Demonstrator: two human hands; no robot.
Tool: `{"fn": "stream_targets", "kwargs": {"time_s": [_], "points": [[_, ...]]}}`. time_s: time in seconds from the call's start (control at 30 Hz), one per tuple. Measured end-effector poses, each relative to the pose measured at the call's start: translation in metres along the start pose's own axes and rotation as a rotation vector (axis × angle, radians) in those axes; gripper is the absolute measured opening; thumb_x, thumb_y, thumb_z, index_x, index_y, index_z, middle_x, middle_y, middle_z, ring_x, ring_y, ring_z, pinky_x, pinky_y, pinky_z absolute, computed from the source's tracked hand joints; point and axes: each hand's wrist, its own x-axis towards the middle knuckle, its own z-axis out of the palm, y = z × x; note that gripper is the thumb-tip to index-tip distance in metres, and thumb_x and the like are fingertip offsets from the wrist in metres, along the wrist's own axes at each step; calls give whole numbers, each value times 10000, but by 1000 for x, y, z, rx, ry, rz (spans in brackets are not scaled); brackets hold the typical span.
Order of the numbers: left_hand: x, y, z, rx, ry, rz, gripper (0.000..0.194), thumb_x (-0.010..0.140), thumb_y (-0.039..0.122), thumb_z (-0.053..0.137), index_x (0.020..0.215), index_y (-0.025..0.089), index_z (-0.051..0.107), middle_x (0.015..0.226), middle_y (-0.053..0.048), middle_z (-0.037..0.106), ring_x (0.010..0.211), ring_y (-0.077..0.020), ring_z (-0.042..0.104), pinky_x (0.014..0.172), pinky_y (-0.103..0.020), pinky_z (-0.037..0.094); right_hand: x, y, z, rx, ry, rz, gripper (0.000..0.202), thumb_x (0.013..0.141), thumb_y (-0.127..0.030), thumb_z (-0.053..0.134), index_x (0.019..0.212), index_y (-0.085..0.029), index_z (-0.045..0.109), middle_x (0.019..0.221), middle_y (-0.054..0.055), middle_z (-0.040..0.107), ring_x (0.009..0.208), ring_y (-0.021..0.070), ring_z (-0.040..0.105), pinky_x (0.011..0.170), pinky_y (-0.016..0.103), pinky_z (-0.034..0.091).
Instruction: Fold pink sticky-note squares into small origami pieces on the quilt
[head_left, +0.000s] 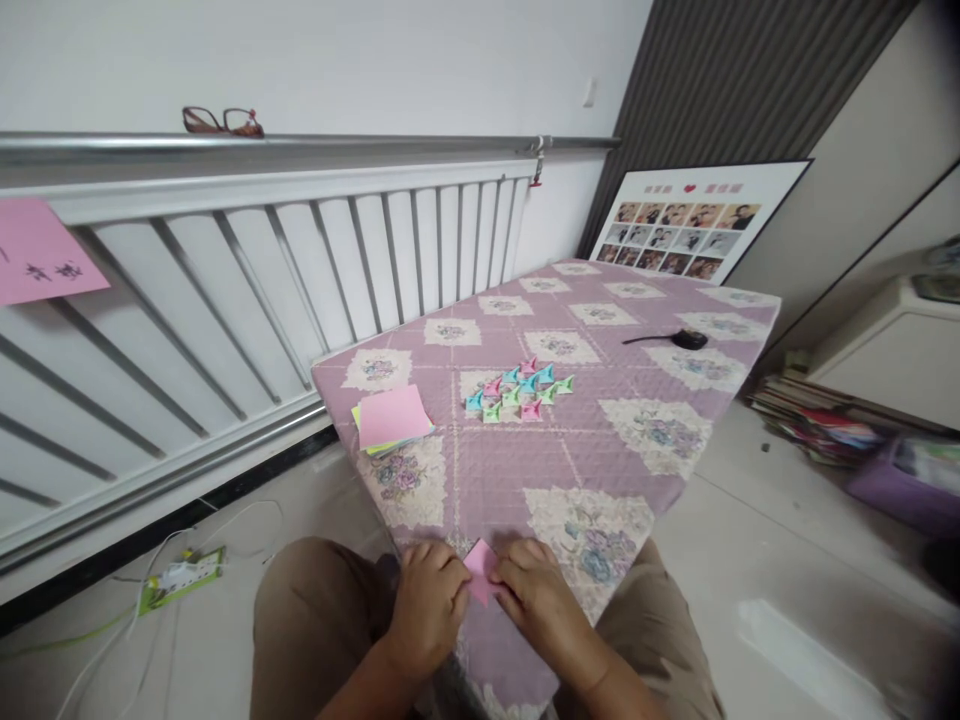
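Observation:
My left hand (429, 600) and my right hand (541, 598) meet at the near edge of a table with a purple flowered cloth (645, 470). Between their fingertips both pinch a small folded pink paper (481, 572), which rests on the cloth. Farther out, mid-table, lies a cluster of several small folded paper pieces (519, 392) in pink, blue and green. A stack of square paper sheets (391, 418), pink on top with yellow beneath, sits at the table's left side.
A black object with a thin cord (686, 340) lies at the table's far right. A white radiator (247, 270) lines the wall, with glasses (222, 122) on its rail. A framed photo board (686, 225) leans behind. Books (814, 420) clutter the floor on the right.

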Motion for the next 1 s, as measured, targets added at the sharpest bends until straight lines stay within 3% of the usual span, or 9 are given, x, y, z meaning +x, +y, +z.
{"fn": "stream_targets", "kwargs": {"time_s": [0.37, 0.57, 1.0], "points": [[-2, -5, 1, -59, 24, -50, 132, 837, 189, 547, 767, 238, 648, 891, -16, 612, 902, -206, 501, 860, -384, 311, -1, -3, -6, 40, -21, 139, 88, 794, -225, 678, 756, -227, 599, 796, -5, 603, 843, 184, 532, 836, 347, 322], [-1, -2, -4, -76, 19, -50, 169, 877, 256, 528, 761, 232, 649, 874, -17, 614, 882, -201, 507, 841, -381, 307, -4, -4, -13, 19, -37, 161, 110, 873, -271, 575, 779, -243, 625, 813, 7, 607, 858, 186, 532, 859, 367, 310], [11, 6, -15, 48, -52, -206, 188, 863, 302, 555, 717, 205, 625, 822, -6, 611, 869, -206, 529, 813, -375, 295, -6, -5, 0, -34, 144, 283, 199, 857, -295, 583, 669, -228, 590, 724, -2, 579, 780, 203, 531, 774, 367, 286]]}}
